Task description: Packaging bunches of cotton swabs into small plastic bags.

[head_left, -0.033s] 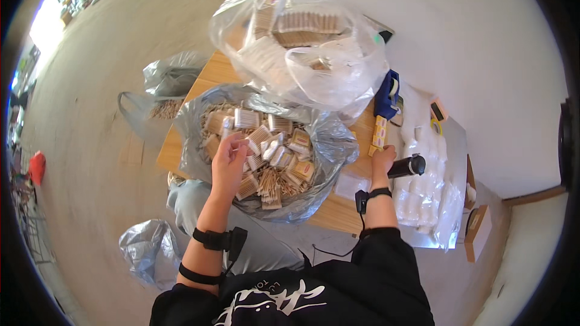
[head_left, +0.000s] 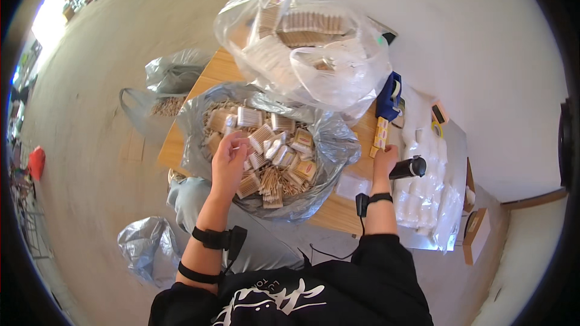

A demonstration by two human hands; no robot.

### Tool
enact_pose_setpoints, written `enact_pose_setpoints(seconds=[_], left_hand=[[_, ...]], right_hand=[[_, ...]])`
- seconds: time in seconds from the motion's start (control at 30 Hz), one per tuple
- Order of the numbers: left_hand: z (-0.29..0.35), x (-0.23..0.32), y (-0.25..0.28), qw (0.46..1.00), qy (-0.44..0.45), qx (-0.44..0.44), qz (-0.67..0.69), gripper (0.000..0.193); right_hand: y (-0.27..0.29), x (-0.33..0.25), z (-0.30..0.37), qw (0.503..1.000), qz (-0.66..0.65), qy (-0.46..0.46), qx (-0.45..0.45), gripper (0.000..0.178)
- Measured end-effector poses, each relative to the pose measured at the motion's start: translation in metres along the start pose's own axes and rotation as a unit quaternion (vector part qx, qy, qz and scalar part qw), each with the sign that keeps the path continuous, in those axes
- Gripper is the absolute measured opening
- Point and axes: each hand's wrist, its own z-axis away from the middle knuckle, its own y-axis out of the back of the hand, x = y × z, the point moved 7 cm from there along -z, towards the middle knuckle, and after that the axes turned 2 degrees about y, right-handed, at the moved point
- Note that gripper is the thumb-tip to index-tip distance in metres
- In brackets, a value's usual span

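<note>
Nothing is moving since before: your left hand [head_left: 229, 160] is still pinching 1 small bundle [head_left: 240, 141] over the grey bag [head_left: 329, 145], sorting; right hand [head_left: 384, 160] fingers are gripping the black cylinder [head_left: 408, 168] on the table [head_left: 338, 214].

Wooden table [head_left: 199, 93], low, standing on a grey floor [head_left: 103, 84].
On it: centre, open grey plastic bag [head_left: 329, 139] of small stick bundles; far side, clear bag [head_left: 314, 54] of similar packets; right, blue glue gun [head_left: 386, 105], black cylinder [head_left: 409, 168], clear packets [head_left: 423, 196]. On floor, left: two grey bags [head_left: 172, 72], [head_left: 145, 247].
</note>
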Motion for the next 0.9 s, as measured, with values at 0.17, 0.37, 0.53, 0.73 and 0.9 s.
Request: enact_pose_setpoints(seconds=[0.17, 0.37, 0.53, 0.73, 0.9], left_hand=[[0.003, -0.003, 0.021, 0.997, 0.047, 0.025, 0.052, 0.029], [0.012, -0.008, 0.01, 0.989, 0.083, -0.023, 0.124, 0.03], [0.028, -0.005, 0.029, 0.986, 0.08, -0.019, 0.145, 0.031], [0.034, -0.012, 0.048, 0.987, 0.079, -0.009, 0.138, 0.028], [0.038, -0.022, 0.018, 0.988, 0.105, -0.088, 0.075, 0.024]], right_hand=[[0.098, -0.122, 0.086, 0.953, -0.248, 0.171, 0.028, 0.011], [0.065, -0.239, 0.187, 0.893, -0.245, 0.312, -0.213, 0.047], [0.036, -0.264, 0.203, 0.888, -0.17, 0.404, -0.138, 0.073], [0.049, -0.235, 0.176, 0.901, -0.338, 0.219, -0.16, 0.059], [0.054, -0.212, 0.178, 0.735, -0.638, 0.004, -0.228, 0.035]])
